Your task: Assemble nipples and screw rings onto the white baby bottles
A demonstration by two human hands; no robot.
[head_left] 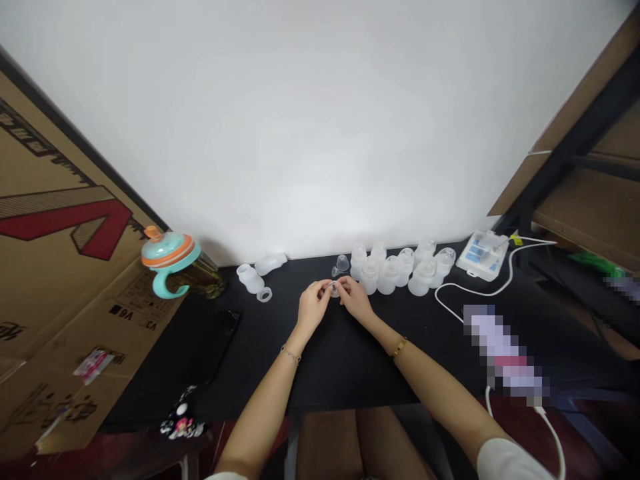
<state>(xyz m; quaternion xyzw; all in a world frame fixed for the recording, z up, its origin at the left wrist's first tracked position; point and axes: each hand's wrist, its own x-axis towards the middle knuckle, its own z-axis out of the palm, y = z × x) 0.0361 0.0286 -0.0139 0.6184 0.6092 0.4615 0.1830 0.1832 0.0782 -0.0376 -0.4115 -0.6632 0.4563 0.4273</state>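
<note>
The left hand (312,305) and right hand (356,300) have their fingers pinched on one small clear part (335,289), nearer the worktop's (345,363) far edge. Eight clear-topped bottles (387,280) crowd rightward along that edge; leftward, two white bottles (251,280), one ring (259,297). There's moving room towards the near edge.

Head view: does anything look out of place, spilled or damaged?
Two white bottles lie on their sides at left, near a loose ring, odd against the upright bottles grouped at right. No spill or damage is visible. A large pixelated patch at lower right hides whatever is beneath it.
</note>
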